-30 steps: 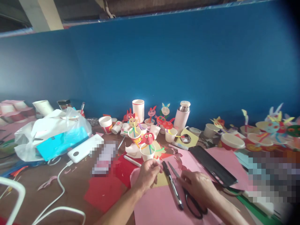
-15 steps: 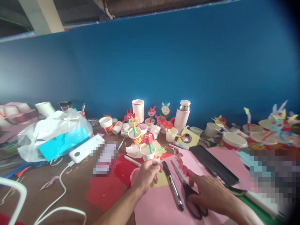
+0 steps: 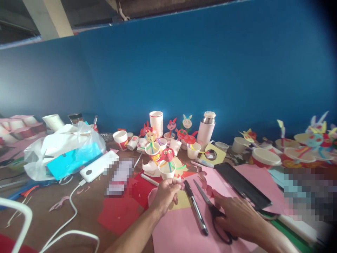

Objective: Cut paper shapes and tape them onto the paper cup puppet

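Note:
My left hand point(image 3: 168, 195) is closed in a pinch over the pink paper point(image 3: 171, 232). A small pinkish bit shows at its fingertips, too small to name. My right hand point(image 3: 234, 214) is on the black handles of the scissors point(image 3: 207, 200), its thumb and index finger on either side of them. The blades lie together and point away from me. Between my hands lies a black-and-silver pen point(image 3: 196, 209). A piece of yellow paper point(image 3: 181, 201) is partly under my left hand. Just beyond stands a paper cup point(image 3: 167, 171) with a red paper face point(image 3: 167, 154) on a stem.
Several cups with paper figures stand along the blue wall point(image 3: 168, 70), beside a pink thermos point(image 3: 206, 131). A black tray-like object point(image 3: 242, 184) lies at right. Red paper point(image 3: 118, 212), a white power bank point(image 3: 98, 167) with cable, and a plastic bag point(image 3: 34, 158) are at left.
The whole view has shifted slightly, so everything appears a little further right. Both hands keep nearly the same pose, and the scissors and pen stay in place.

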`<state>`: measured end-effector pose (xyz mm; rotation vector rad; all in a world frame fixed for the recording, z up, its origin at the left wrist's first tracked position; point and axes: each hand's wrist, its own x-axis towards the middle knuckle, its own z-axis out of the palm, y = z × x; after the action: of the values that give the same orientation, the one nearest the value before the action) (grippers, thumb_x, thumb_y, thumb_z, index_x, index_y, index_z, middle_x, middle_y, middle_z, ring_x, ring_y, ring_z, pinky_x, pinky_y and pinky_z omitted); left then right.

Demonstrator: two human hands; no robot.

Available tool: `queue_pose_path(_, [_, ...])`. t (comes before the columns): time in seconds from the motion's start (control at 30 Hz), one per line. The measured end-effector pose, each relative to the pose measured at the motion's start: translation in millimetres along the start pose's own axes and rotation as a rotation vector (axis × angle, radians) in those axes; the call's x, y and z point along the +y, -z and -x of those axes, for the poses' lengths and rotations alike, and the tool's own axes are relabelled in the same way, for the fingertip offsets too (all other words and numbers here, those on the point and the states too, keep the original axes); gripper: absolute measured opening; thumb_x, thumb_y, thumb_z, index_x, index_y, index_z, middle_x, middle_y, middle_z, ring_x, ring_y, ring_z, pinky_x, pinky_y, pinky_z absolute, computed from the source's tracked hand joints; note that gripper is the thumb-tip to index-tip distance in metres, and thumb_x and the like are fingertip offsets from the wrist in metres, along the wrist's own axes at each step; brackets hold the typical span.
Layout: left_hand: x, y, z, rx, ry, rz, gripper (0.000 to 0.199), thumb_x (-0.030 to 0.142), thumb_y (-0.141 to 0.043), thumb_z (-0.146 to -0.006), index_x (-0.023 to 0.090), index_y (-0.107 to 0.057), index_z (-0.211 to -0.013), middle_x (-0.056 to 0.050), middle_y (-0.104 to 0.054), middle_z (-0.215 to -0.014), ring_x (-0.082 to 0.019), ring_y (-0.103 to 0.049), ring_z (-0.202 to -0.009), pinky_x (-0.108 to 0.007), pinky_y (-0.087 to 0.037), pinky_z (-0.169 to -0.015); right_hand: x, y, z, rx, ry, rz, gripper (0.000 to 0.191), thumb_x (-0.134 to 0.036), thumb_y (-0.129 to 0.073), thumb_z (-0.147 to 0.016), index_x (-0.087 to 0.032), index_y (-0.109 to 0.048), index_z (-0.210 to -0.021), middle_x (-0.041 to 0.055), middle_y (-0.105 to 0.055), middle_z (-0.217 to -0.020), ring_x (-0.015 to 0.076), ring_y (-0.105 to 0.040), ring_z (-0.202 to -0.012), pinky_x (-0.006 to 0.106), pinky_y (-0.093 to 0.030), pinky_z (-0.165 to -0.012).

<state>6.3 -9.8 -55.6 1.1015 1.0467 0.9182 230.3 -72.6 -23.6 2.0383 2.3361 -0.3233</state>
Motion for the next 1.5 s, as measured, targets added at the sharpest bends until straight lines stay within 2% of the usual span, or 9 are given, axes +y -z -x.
queue_pose_path(0.2, [2.5,2.9,2.3,0.047,-0.010,-0.191,0.018,0.032,-0.057,-0.070,0.014,-0.063,-0.074,0.005,-0.047,-0.047,-0.005,-0.039,-0.035,-0.017,-0.030,-0.035,0.8,4.5,-6.6,0.080,-0.051,0.050,0.027,-0.031,-0.047,-0.078,-0.024,-0.064,-0.098,0.0084,-0.074,-0.078,0.0300,-0.068,-0.074,0.030,-0.034,-0.057])
queue_pose_path(0.3, [2.1,0.0,7.2,0.000,0.032,-0.219,0.022,0.037,-0.063,-0.067,0.016,-0.060,-0.073,0.006,-0.047,-0.051,-0.006,-0.038,-0.033,-0.017,-0.025,-0.031,-11.7,-0.5,-10.4,0.183,-0.051,-0.028,0.027,-0.039,-0.039,-0.087,-0.025,-0.062,-0.088,0.0033,-0.072,-0.068,0.0238,-0.068,-0.066,0.026,-0.032,-0.052])
queue_pose_path(0.47, [0.8,-3.3,18.4,-0.086,0.099,-0.374,0.022,0.039,-0.060,-0.069,0.017,-0.058,-0.074,0.004,-0.054,-0.055,-0.006,-0.036,-0.033,-0.018,-0.025,-0.031,-39.0,-26.7,-13.1,0.250,0.026,0.011,0.033,-0.046,-0.045,-0.083,-0.022,-0.058,-0.066,0.0029,-0.065,-0.053,0.0193,-0.062,-0.049,0.026,-0.023,-0.044])
queue_pose_path(0.57, [-2.1,-2.0,22.9,-0.109,0.069,-0.495,0.017,0.035,-0.061,-0.067,0.017,-0.060,-0.067,0.001,-0.058,-0.055,-0.008,-0.043,-0.040,-0.019,-0.029,-0.038,-47.1,-33.9,-13.0,0.249,0.051,0.080,0.029,-0.036,-0.045,-0.083,-0.021,-0.058,-0.061,0.0040,-0.064,-0.050,0.0185,-0.059,-0.045,0.027,-0.017,-0.044])
queue_pose_path(0.73, [3.6,-3.9,29.4,-0.030,-0.073,-0.727,0.013,0.024,-0.059,-0.065,0.018,-0.058,-0.053,0.000,-0.056,-0.052,-0.012,-0.047,-0.047,-0.021,-0.028,-0.046,-42.2,-21.1,-11.9,0.195,0.026,-0.002,0.029,-0.032,-0.043,-0.082,-0.021,-0.056,-0.059,0.0031,-0.062,-0.049,0.0172,-0.057,-0.045,0.026,-0.019,-0.044])
queue_pose_path(0.9, [13.2,-9.1,34.9,0.012,-0.085,-0.905,0.019,0.016,-0.051,-0.064,0.019,-0.050,-0.046,-0.001,-0.051,-0.047,-0.012,-0.043,-0.044,-0.024,-0.024,-0.047,-30.8,-12.0,-11.5,0.228,-0.010,-0.110,0.030,-0.035,-0.041,-0.083,-0.022,-0.051,-0.059,0.0001,-0.062,-0.051,0.0163,-0.057,-0.050,0.024,-0.025,-0.048])
queue_pose_path(1.17, [2.8,-3.9,34.5,0.016,-0.099,-0.819,0.011,0.020,-0.056,-0.064,0.021,-0.057,-0.054,-0.004,-0.056,-0.053,-0.019,-0.054,-0.059,-0.025,-0.034,-0.056,-25.5,-8.5,-12.4,0.245,-0.048,-0.161,0.029,-0.037,-0.041,-0.083,-0.021,-0.050,-0.059,0.0006,-0.062,-0.053,0.0156,-0.055,-0.052,0.024,-0.025,-0.049])
queue_pose_path(1.33, [11.4,-0.5,33.5,-0.002,-0.129,-1.050,0.016,0.016,-0.052,-0.066,0.020,-0.064,-0.076,-0.007,-0.063,-0.067,-0.022,-0.058,-0.069,-0.027,-0.037,-0.060,-23.5,-6.6,-12.0,0.254,-0.061,-0.189,0.030,-0.037,-0.041,-0.082,-0.021,-0.049,-0.058,-0.0004,-0.058,-0.050,0.0135,-0.050,-0.047,0.023,-0.025,-0.047])
queue_pose_path(1.5, [28.4,0.3,47.2,-0.197,-0.288,-1.178,0.029,0.011,-0.040,-0.076,0.022,-0.065,-0.086,-0.007,-0.065,-0.090,-0.022,-0.061,-0.079,-0.029,-0.041,-0.069,-22.4,-1.3,-9.6,0.282,-0.028,-0.309,0.030,-0.038,-0.042,-0.082,-0.021,-0.042,-0.057,-0.0032,-0.049,-0.048,0.0116,-0.044,-0.045,0.022,-0.026,-0.046])
